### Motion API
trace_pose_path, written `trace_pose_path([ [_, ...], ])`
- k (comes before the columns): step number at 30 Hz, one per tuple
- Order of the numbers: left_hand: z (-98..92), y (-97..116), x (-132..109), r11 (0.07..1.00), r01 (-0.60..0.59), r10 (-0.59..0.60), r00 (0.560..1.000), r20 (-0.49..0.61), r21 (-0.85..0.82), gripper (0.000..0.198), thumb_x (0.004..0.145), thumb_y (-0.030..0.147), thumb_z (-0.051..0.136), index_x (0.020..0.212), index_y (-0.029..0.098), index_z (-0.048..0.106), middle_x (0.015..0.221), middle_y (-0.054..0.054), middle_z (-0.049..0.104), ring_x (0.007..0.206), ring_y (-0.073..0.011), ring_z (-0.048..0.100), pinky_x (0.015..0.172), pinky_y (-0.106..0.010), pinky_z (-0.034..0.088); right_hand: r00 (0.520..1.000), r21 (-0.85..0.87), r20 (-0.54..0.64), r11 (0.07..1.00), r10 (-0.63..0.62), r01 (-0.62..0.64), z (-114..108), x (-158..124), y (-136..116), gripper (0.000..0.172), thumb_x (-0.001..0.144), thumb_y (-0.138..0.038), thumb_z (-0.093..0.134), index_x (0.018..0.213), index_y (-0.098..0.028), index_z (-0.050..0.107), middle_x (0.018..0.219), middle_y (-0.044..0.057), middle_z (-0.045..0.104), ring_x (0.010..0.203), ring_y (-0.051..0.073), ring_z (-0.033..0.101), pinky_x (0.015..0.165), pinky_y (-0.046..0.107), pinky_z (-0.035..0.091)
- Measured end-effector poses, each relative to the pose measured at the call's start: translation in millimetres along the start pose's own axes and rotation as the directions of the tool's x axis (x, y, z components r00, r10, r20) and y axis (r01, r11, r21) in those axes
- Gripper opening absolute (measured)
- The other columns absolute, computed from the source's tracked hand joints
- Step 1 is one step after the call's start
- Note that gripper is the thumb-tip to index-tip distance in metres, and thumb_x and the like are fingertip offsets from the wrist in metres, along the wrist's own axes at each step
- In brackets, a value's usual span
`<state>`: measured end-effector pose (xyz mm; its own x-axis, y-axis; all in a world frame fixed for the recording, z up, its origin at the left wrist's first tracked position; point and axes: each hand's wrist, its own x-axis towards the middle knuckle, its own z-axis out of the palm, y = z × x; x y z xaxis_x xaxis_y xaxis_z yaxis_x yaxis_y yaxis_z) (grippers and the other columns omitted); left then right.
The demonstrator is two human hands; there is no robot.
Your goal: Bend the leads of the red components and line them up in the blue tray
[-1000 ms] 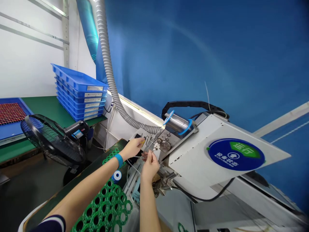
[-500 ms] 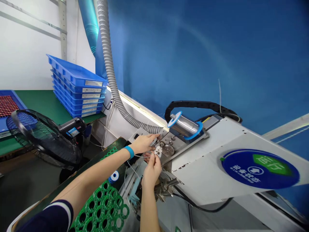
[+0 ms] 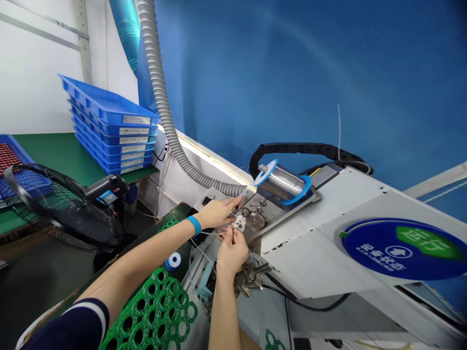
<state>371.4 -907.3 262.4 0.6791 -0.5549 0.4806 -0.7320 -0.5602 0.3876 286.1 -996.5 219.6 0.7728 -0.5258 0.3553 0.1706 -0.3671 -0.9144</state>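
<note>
My left hand, with a blue wristband, reaches over a small metal wire feeder. Its index finger stretches toward the upper edge of the feeder's rollers, and the other fingers lie apart from it. A fine wire passes close by these fingers. Just below, my right hand pinches the end of a thin, pale tube beside a white metal plate. The fingertips partly hide that end. Above the rollers, a shiny wire spool with blue rims sits on the machine.
Green ring-shaped parts cover the bench at lower left, near a small blue spool. A black fan and stacked blue trays stand left. A grey hose hangs behind. The white machine cover carries a round sign.
The view has shifted slightly, moving the machine a little to the right in the picture. Both hands stay at the feeder, and the right hand has turned slightly at the wrist.
</note>
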Motion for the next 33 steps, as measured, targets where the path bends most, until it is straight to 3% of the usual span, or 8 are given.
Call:
trace_pose_path([
  [13, -12.6, 3.7, -0.4, 1.000, 0.008, -0.007, 0.998, 0.061, -0.008, 0.055, 0.093, 0.029, 0.057, 0.142, 0.020, 0.034, 0.143, -0.014, 0.046, 0.114, -0.0269, 0.059, 0.095, -0.049, 0.051, 0.990, -0.176, -0.125, 0.984, -0.059, 0.037, 8.2, -4.6, -5.9, 0.023, 0.092, -0.037, 0.058, 0.090, -0.014, 0.064, 0.080, 0.000, 0.066, 0.067, 0.013, 0.064, 0.069, 0.032, 0.055],
  [21, -5.3, -0.4, -2.1, 0.964, 0.034, -0.042, 0.999, -0.022, -0.264, 0.056, 0.090, 0.029, 0.061, 0.140, 0.021, 0.038, 0.142, -0.013, 0.046, 0.119, -0.0294, 0.055, 0.099, -0.055, 0.047, 0.986, -0.136, -0.163, 0.991, -0.040, 0.018, 12.8, -5.1, -2.7, 0.021, 0.092, -0.034, 0.059, 0.094, -0.015, 0.064, 0.086, 0.001, 0.066, 0.075, 0.015, 0.064, 0.073, 0.035, 0.054],
  [25, -9.3, 0.5, -16.7, 0.860, 0.027, -0.104, 0.987, -0.124, -0.509, 0.048, 0.091, 0.033, 0.060, 0.134, 0.019, 0.046, 0.135, -0.012, 0.053, 0.116, -0.0266, 0.057, 0.096, -0.050, 0.050, 0.995, -0.028, -0.098, 0.999, -0.020, 0.017, 11.9, -2.3, 2.2, 0.021, 0.093, -0.034, 0.059, 0.095, -0.014, 0.063, 0.086, 0.001, 0.066, 0.074, 0.014, 0.065, 0.070, 0.033, 0.056],
  [28, -18.4, 6.6, -32.7, 0.732, 0.004, -0.185, 0.964, -0.193, -0.682, 0.036, 0.096, 0.040, 0.049, 0.121, 0.015, 0.056, 0.116, -0.010, 0.064, 0.102, -0.0212, 0.064, 0.088, -0.043, 0.054, 0.999, 0.065, -0.046, 0.998, -0.013, 0.016, 12.4, -1.0, 5.8, 0.022, 0.094, -0.034, 0.056, 0.098, -0.013, 0.062, 0.085, 0.001, 0.066, 0.070, 0.013, 0.065, 0.064, 0.030, 0.056],
  [33, -40.9, 26.5, -49.2, 0.562, -0.093, -0.258, 0.924, -0.281, -0.822, 0.051, 0.097, 0.055, 0.035, 0.086, 0.013, 0.062, 0.079, -0.003, 0.067, 0.081, -0.0160, 0.067, 0.082, -0.038, 0.054, 1.000, 0.124, -0.013, 0.992, -0.007, 0.009, 12.8, -0.2, 8.2, 0.023, 0.095, -0.035, 0.055, 0.101, -0.014, 0.061, 0.084, 0.001, 0.065, 0.068, 0.012, 0.064, 0.061, 0.028, 0.055],
])
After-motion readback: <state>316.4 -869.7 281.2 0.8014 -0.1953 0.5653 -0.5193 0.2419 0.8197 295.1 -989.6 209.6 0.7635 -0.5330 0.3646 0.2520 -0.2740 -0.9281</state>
